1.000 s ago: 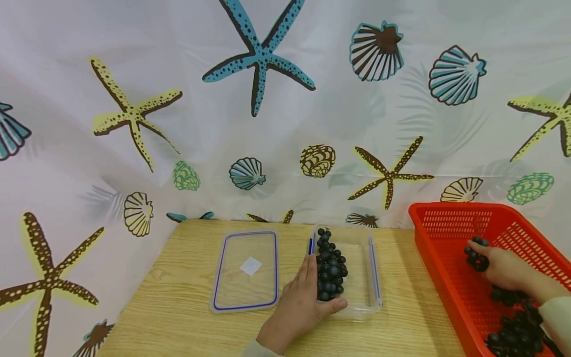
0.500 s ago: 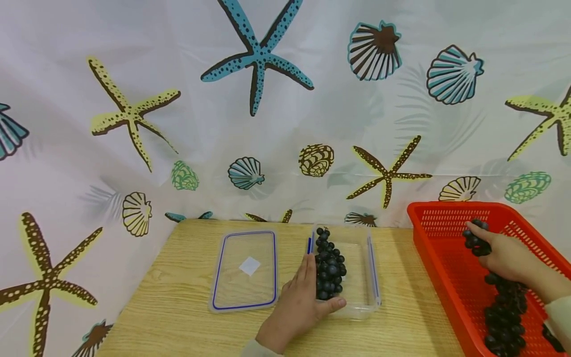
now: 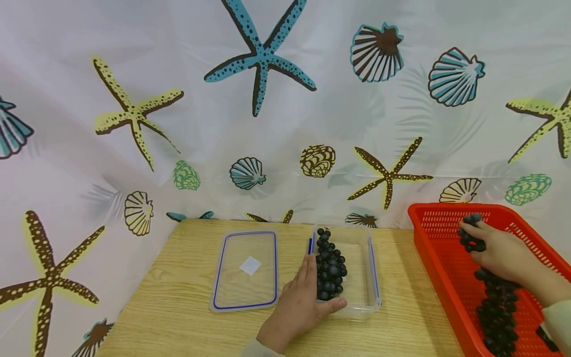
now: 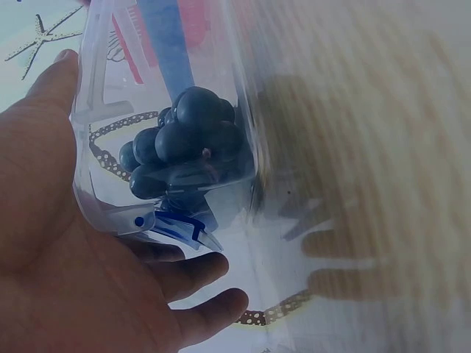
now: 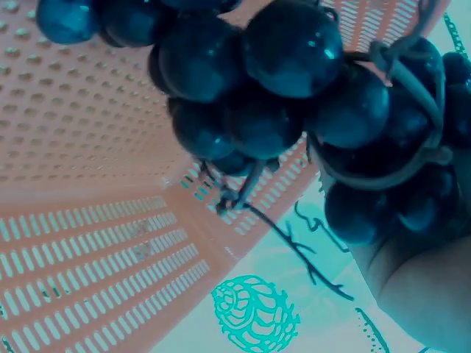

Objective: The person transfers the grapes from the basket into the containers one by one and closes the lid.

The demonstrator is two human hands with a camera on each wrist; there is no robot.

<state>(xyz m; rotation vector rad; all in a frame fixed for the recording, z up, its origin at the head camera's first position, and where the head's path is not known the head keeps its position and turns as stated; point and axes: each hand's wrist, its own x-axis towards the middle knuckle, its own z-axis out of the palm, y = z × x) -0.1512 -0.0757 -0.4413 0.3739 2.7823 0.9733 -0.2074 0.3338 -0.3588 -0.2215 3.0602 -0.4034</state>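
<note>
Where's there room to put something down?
Bare table: left of the lid, and between the clear box and red basket. Crowded: the box's left side, by the left hand; the basket's near end, with grapes.

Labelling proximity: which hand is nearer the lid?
Left. The left hand is beside the lid, against the clear box; the right hand is farther off, at the red basket.

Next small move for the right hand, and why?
Probably lift the held grapes from the red basket toward the clear container: the right hand grips them, the left hand rests against the container, whose right side shows bare floor.
</note>
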